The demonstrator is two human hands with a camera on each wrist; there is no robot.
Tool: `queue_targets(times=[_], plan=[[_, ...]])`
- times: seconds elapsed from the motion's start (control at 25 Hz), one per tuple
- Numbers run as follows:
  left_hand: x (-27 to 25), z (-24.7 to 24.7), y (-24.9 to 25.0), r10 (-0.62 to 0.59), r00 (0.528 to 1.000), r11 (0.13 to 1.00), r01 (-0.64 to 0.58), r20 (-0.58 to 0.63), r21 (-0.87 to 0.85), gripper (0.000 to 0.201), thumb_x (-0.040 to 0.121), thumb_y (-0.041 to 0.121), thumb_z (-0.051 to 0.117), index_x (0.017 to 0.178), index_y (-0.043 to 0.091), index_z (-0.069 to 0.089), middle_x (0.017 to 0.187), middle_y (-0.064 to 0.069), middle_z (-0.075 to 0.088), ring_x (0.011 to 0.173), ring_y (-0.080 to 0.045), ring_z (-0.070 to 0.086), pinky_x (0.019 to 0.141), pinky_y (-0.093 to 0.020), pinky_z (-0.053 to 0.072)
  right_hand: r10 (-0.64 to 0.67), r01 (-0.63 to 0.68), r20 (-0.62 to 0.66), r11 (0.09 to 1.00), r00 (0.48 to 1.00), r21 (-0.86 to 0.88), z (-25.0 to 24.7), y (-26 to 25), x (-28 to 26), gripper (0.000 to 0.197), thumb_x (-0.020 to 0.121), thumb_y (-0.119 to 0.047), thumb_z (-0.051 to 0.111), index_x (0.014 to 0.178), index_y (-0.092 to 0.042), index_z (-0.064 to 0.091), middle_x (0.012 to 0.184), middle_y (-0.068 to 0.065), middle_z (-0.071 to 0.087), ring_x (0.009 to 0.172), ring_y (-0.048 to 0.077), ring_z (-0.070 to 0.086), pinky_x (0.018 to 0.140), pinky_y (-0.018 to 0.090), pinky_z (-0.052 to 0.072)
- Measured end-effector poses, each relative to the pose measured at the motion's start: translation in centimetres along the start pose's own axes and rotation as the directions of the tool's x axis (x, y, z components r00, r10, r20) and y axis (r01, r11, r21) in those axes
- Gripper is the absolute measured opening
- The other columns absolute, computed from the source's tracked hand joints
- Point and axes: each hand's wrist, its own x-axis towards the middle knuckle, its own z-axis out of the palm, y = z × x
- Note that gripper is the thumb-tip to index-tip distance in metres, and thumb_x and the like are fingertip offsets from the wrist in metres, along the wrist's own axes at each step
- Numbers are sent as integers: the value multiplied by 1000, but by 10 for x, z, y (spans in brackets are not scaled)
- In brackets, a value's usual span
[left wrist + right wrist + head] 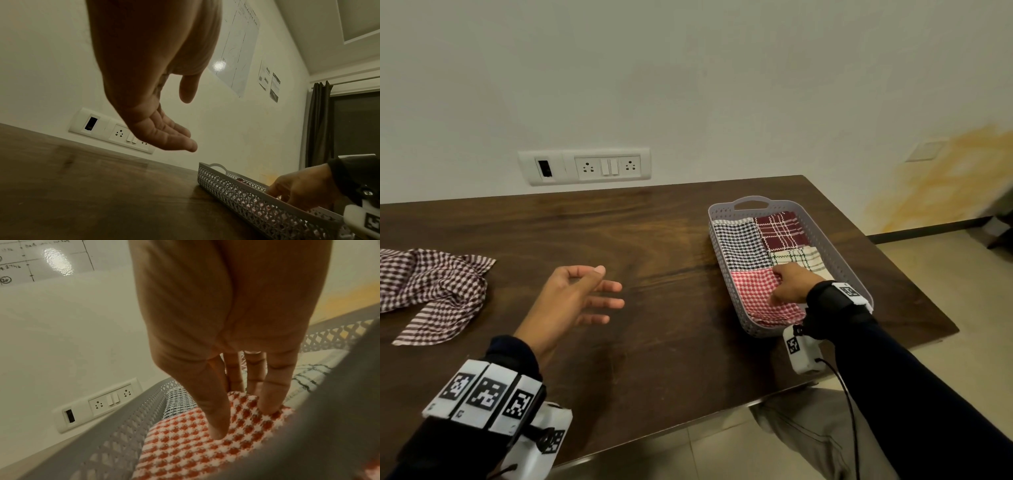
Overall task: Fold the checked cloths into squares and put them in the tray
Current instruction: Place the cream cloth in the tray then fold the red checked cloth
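A grey perforated tray point(726, 274) stands on the right of the table. Folded squares lie inside: black-and-white check point(739, 246), maroon plaid point(779, 233), cream with green lines point(803, 256) and red-and-white check point(753, 298) nearest me. My right hand point(779, 284) reaches into the tray, and its straight fingertips point(267, 408) press down on the red-and-white cloth point(185, 443). My left hand point(606, 287) hovers over the middle of the table, palm up, fingers spread, holding nothing. An unfolded maroon-and-white checked cloth point(431, 291) lies crumpled at the far left.
The dark wooden table point(654, 342) butts against a white wall with a socket panel point(585, 167). Its right edge runs just beyond the tray, its front edge just ahead of my knees. In the left wrist view the tray wall point(236, 194) lies low right.
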Motion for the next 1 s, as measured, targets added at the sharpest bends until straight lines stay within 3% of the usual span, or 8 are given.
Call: queue_targets(times=[0.16,0.28,0.4,0.52,0.68,0.8,0.88,1.0], plan=[[0,0,-1,-7,1000,1000,7,1,10,25,97,33,57,114,15,50,101,-13,75,88,-30,75,74,-46,56,-12,13,38,999,999,-43,0,2,-6,59,83,-10,71,139,-16,51,133,11,55,119,30,54,93,33,46],[1,1,-3,-15,1000,1000,15,15,8,24,97,33,58,112,15,49,102,-15,75,89,-31,75,72,-45,56,19,-27,-97,997,995,-74,-6,-6,-15,63,82,-17,74,139,-22,49,147,17,31,135,39,37,108,45,39],[2,0,-5,-29,999,999,28,26,20,26,97,33,58,113,16,49,102,-14,75,90,-31,75,75,-47,56,-37,37,17,999,999,-1,-19,-19,-37,72,79,-30,81,141,-24,45,141,6,45,115,25,55,96,37,47],[3,-2,-4,-32,999,999,31,31,33,28,96,34,58,115,16,49,102,-13,75,89,-30,75,76,-47,56,-11,82,257,961,966,-265,-9,-35,-53,46,91,-36,67,131,-16,57,121,1,65,90,17,59,81,29,49],[1,-4,-4,-39,999,998,38,31,46,30,95,35,59,116,16,49,103,-12,75,90,-30,75,78,-49,57,-36,149,291,915,956,-376,-1,-40,-48,28,94,-24,58,117,-11,66,112,6,70,83,19,59,63,24,45],[1,-5,-3,-46,998,998,44,36,49,31,96,35,58,118,16,48,104,-13,75,91,-30,75,79,-49,57,-106,178,291,956,951,-233,-8,-30,-45,12,89,-21,64,98,-26,70,94,-8,66,84,15,59,74,28,51],[2,-5,-2,-49,999,997,48,22,57,30,97,33,57,118,14,47,102,-12,75,91,-31,74,76,-47,57,-149,215,309,957,939,-193,-10,-31,-46,20,89,-17,62,84,-36,68,93,-15,63,95,13,60,88,32,51],[1,-4,0,4,997,999,-1,-71,49,24,100,24,55,118,11,47,99,-14,73,86,-31,73,69,-42,56,-208,243,174,947,962,-210,-9,-47,-50,21,92,-13,52,90,-16,72,98,0,73,94,21,67,87,37,55]])
